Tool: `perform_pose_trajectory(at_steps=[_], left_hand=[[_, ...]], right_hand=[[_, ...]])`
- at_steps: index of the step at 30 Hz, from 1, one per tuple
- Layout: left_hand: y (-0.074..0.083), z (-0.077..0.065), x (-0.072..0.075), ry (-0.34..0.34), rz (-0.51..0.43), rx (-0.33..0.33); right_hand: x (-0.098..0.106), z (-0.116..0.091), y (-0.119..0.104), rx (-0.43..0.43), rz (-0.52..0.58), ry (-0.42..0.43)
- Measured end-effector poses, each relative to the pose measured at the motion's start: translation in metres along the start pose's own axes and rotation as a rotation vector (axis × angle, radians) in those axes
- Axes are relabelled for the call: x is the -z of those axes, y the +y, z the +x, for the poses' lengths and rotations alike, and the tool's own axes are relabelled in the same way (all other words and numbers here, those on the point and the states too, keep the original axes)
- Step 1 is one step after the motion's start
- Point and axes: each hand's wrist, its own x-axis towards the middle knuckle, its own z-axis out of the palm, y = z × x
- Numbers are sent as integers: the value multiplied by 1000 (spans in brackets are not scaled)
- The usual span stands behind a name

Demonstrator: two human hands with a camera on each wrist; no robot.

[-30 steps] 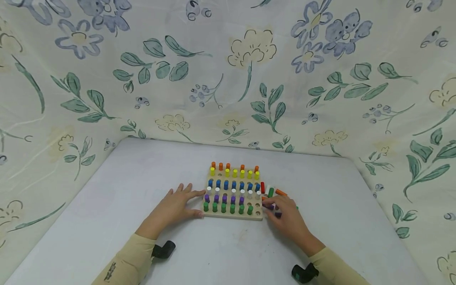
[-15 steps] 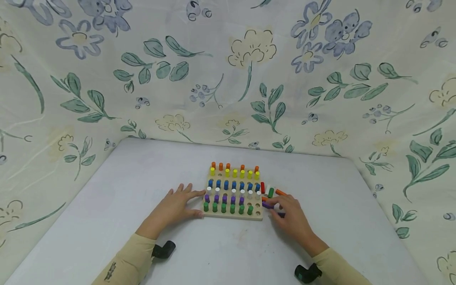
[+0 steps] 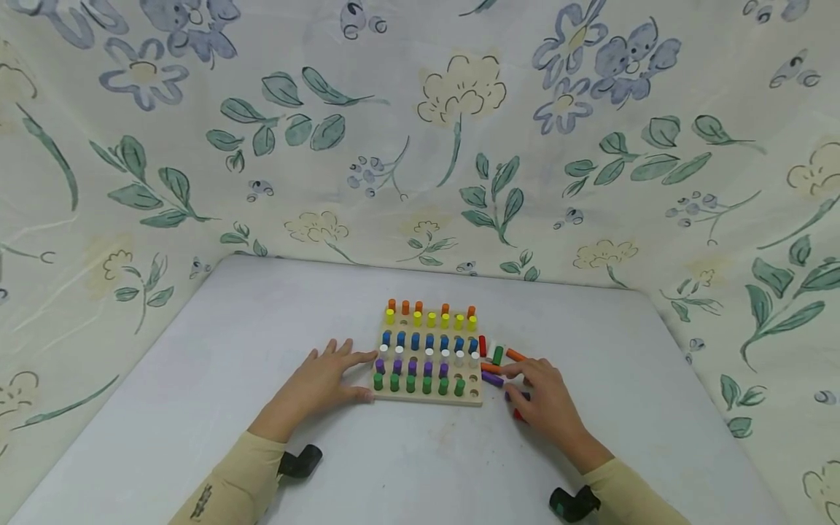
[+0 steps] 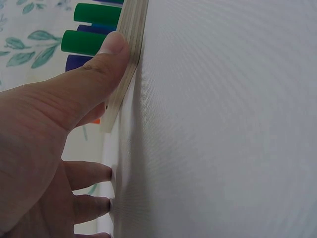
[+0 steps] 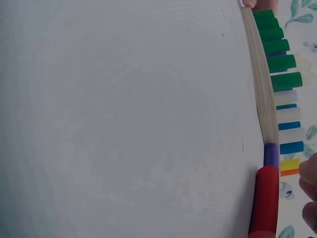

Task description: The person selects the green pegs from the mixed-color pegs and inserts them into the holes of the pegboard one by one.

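A wooden peg board [image 3: 420, 397] lies on the table, with rows of orange, yellow, blue, white, purple and green pegs standing in it. My left hand [image 3: 324, 383] rests at its left edge, thumb and index finger touching the side. The left wrist view shows the left thumb [image 4: 99, 69] against the board's edge, other fingers spread. My right hand [image 3: 547, 401] is over loose pegs by the right side, thumb and index apart, no held peg visible. A purple peg [image 3: 492, 379] and an orange peg [image 3: 491, 368] lie close to its fingertips. Its palm side is hidden.
More loose pegs lie right of the board: a red one [image 3: 483, 345], a green one [image 3: 498, 355] and an orange one [image 3: 516, 354]. Another red peg [image 5: 266, 198] shows large in the right wrist view. A flowered cloth [image 3: 420, 182] hangs behind the table.
My right hand has shifted right and slightly down, away from the board. The purple peg now lies uncovered beside the board, and a red peg shows under the hand. My left hand stays put.
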Motion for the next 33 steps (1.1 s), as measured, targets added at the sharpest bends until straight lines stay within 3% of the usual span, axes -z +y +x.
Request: perform_pose_trajectory(at_steps=[16, 33], left_hand=[[-1, 0, 0, -4, 0, -7], [-1, 0, 0, -6, 0, -1]], right_hand=[[6, -7, 10, 18, -10, 61], [14, -11, 20, -78, -45, 76]])
